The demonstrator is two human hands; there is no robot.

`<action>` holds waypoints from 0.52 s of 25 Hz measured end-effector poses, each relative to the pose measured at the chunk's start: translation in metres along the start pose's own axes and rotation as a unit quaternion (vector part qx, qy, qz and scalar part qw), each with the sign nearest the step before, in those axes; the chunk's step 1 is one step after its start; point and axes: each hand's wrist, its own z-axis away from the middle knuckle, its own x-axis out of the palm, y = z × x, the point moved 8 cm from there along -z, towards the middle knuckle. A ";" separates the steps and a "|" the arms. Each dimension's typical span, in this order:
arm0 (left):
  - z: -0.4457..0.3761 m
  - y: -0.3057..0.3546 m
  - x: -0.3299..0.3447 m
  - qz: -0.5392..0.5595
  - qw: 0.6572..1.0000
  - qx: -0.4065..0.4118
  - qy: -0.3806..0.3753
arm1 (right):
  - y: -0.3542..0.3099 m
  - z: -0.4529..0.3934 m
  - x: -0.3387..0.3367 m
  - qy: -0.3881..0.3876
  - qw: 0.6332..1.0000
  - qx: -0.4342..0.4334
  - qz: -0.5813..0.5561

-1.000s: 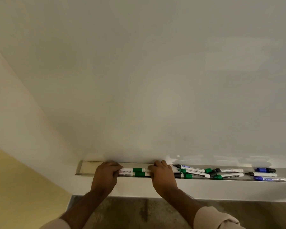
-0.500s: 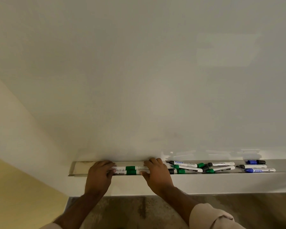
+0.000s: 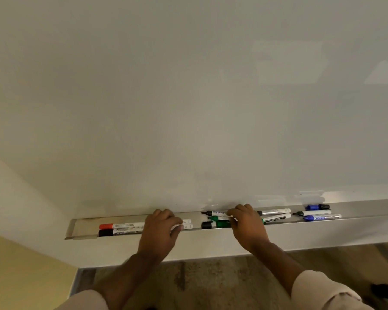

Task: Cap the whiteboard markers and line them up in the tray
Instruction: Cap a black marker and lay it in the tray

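Head view, tray [image 3: 83, 228] as landmark. Left hand [image 3: 159, 231] is curled loosely over the tray's left-centre, fingers laid on two parallel markers: red-capped marker [image 3: 121, 226] at the back, black-capped marker [image 3: 119, 232] at the front, caps projecting left of the hand, tail ends right; a closed grip is not confirmed. Right hand [image 3: 246, 224] is set at tray centre, fingers pinched among the loose markers; which one is held cannot be told. Green marker [image 3: 217, 224] lies just left of it. Blue markers [image 3: 318, 212] lie well apart, further along the tray to the right. Versus 0.5 s ago: hands are spread wider, and the red and black caps are now exposed.
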 end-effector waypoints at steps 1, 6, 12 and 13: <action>-0.003 0.013 0.007 0.001 1.000 0.010 -0.010 | 0.007 0.002 -0.001 -0.010 1.000 -0.001 0.011; -0.017 0.057 0.041 -0.035 0.998 0.010 -0.057 | 0.022 0.005 -0.005 -0.027 0.998 -0.047 0.039; -0.022 0.063 0.063 -0.102 0.990 -0.048 -0.085 | 0.029 0.003 -0.001 -0.050 0.993 -0.097 0.035; -0.022 0.063 0.065 -0.105 0.989 -0.056 -0.085 | 0.032 0.001 -0.001 -0.051 0.993 -0.098 0.035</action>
